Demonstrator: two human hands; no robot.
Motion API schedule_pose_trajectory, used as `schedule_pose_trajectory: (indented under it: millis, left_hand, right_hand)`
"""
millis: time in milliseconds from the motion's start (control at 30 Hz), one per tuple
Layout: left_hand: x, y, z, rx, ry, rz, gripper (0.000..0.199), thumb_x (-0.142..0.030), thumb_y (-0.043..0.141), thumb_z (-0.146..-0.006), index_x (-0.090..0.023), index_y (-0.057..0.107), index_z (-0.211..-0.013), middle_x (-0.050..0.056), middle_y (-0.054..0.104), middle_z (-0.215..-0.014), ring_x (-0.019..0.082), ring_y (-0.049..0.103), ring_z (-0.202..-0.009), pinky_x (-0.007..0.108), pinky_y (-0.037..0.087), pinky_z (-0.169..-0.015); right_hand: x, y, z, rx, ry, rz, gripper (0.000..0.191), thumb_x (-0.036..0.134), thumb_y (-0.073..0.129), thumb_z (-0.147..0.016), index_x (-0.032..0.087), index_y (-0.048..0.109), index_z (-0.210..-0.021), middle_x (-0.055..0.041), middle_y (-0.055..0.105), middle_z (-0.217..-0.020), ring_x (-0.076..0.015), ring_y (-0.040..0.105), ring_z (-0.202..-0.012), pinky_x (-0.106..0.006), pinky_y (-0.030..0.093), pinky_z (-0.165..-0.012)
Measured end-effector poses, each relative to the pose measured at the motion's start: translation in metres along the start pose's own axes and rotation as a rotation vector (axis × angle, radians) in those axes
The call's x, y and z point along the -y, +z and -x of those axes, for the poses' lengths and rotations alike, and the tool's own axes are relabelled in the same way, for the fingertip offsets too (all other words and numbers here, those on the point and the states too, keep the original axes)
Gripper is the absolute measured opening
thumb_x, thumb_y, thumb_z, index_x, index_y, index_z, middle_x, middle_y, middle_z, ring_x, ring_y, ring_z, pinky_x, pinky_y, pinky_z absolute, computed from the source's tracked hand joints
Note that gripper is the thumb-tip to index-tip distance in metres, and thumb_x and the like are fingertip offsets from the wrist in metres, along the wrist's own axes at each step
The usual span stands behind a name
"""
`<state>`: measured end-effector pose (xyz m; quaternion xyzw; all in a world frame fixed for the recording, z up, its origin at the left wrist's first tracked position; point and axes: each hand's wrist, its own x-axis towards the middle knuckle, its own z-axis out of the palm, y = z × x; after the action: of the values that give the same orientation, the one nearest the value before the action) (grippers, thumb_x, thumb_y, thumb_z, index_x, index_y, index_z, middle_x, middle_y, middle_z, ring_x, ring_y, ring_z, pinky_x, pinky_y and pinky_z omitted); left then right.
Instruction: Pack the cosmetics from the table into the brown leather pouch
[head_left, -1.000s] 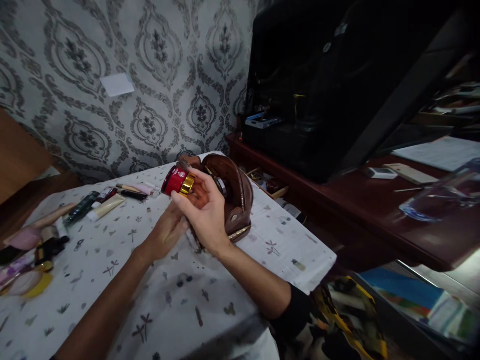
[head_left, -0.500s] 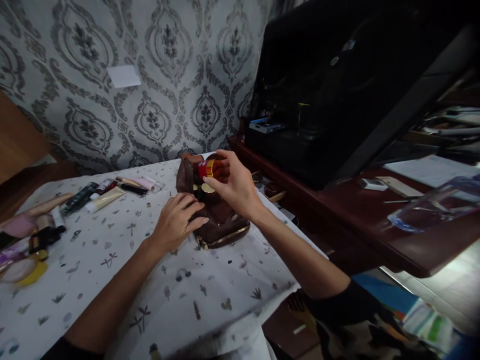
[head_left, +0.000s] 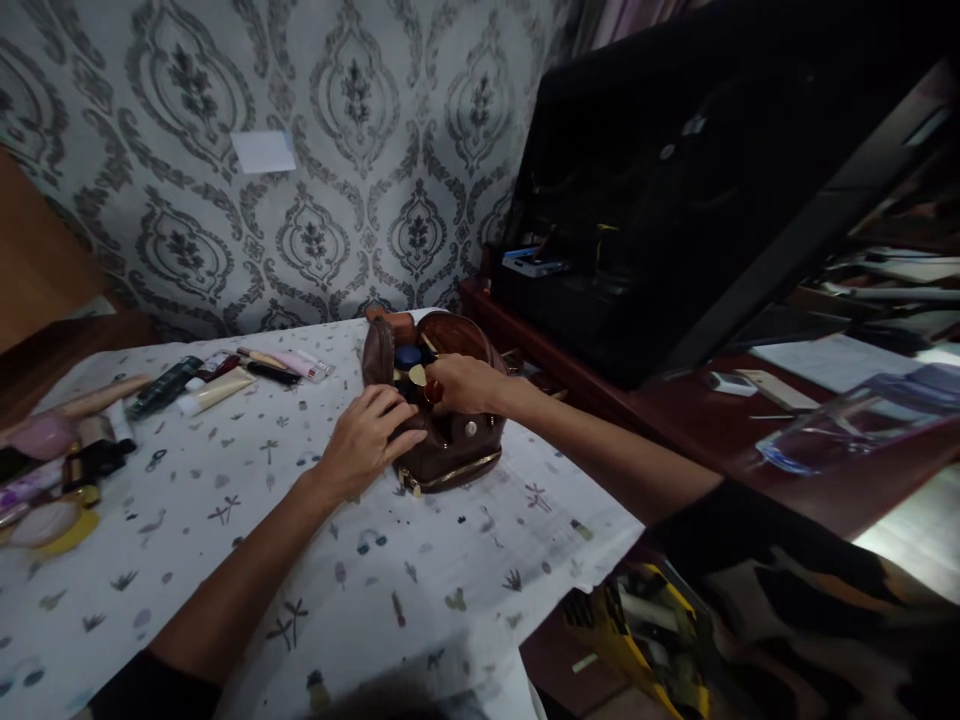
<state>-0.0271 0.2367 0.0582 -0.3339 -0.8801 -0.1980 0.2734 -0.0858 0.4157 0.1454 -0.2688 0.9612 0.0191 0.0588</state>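
Note:
A brown leather bag (head_left: pixel 457 455) with a gold zipper stands unzipped on the cloth-covered table. My left hand (head_left: pixel 371 430) grips its near left rim, fingers curled over the edge and thumb apart. Inside the mouth of the bag is my right hand (head_left: pixel 469 385), fingers closed around a small red container with a gold band (head_left: pixel 433 391), mostly hidden by the fingers. Beside that container sit a round gold lid (head_left: pixel 417 375) and a dark blue round lid (head_left: pixel 408 356).
Several cosmetic tubes and pencils, among them a cream tube (head_left: pixel 217 390), lie at the table's back left. More cosmetics and a yellow-rimmed round item (head_left: pixel 64 530) are at the far left. A dark red desk (head_left: pixel 675 420) with a large black screen (head_left: pixel 675 200) adjoins on the right.
My right hand has lowered the red and gold container from above the bag down into its mouth. My left hand stays on the rim. The view has shifted slightly.

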Motion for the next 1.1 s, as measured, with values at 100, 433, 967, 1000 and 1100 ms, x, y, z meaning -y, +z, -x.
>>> schedule_pose_trajectory:
  millis: [100, 433, 967, 1000, 1100]
  left_hand:
    - [0.001, 0.001, 0.001, -0.003, -0.001, 0.022, 0.033, -0.042, 0.043, -0.102, -0.019, 0.065, -0.111, 0.009, 0.064, -0.107, 0.025, 0.053, -0.110, 0.041, 0.049, -0.093]
    - [0.003, 0.002, 0.000, -0.002, 0.017, 0.050, 0.035, -0.044, 0.043, -0.101, -0.018, 0.066, -0.107, 0.010, 0.063, -0.108, 0.025, 0.053, -0.111, 0.040, 0.050, -0.094]
    - [0.005, 0.006, 0.003, -0.003, 0.012, 0.064, 0.034, -0.043, 0.045, -0.101, -0.018, 0.065, -0.113, 0.010, 0.062, -0.114, 0.025, 0.051, -0.118, 0.042, 0.050, -0.098]
    - [0.005, 0.006, 0.003, -0.003, 0.011, 0.067, 0.033, -0.042, 0.045, -0.101, -0.018, 0.065, -0.113, 0.010, 0.062, -0.114, 0.025, 0.051, -0.118, 0.042, 0.050, -0.099]
    - [0.006, 0.007, 0.003, -0.008, 0.013, 0.075, 0.034, -0.042, 0.045, -0.101, -0.018, 0.064, -0.115, 0.010, 0.062, -0.114, 0.026, 0.050, -0.119, 0.043, 0.051, -0.098]
  right_hand:
    - [0.001, 0.004, -0.008, 0.012, 0.013, 0.042, 0.034, 0.027, 0.076, -0.080, 0.017, 0.070, -0.111, -0.0133, 0.069, -0.119, -0.0285, 0.067, -0.109, -0.031, 0.052, -0.082]
    - [0.003, 0.030, -0.018, -0.022, -0.038, 0.077, 0.032, 0.019, 0.054, -0.093, 0.012, 0.057, -0.125, -0.0185, 0.070, -0.114, -0.0291, 0.067, -0.109, -0.031, 0.051, -0.081]
    - [0.006, 0.019, -0.004, -0.087, -0.091, 0.200, 0.028, 0.023, 0.050, -0.095, 0.013, 0.064, -0.117, -0.0174, 0.065, -0.119, -0.0295, 0.062, -0.114, -0.032, 0.049, -0.084]
    - [0.006, 0.013, -0.003, -0.041, -0.114, 0.188, 0.026, 0.021, 0.051, -0.094, 0.013, 0.066, -0.115, -0.0163, 0.067, -0.116, -0.0286, 0.063, -0.111, -0.031, 0.048, -0.082]
    - [0.004, 0.002, 0.002, 0.194, -0.230, 0.129, 0.028, 0.011, 0.054, -0.088, 0.013, 0.069, -0.112, -0.0140, 0.071, -0.107, -0.0255, 0.067, -0.104, -0.028, 0.048, -0.078]
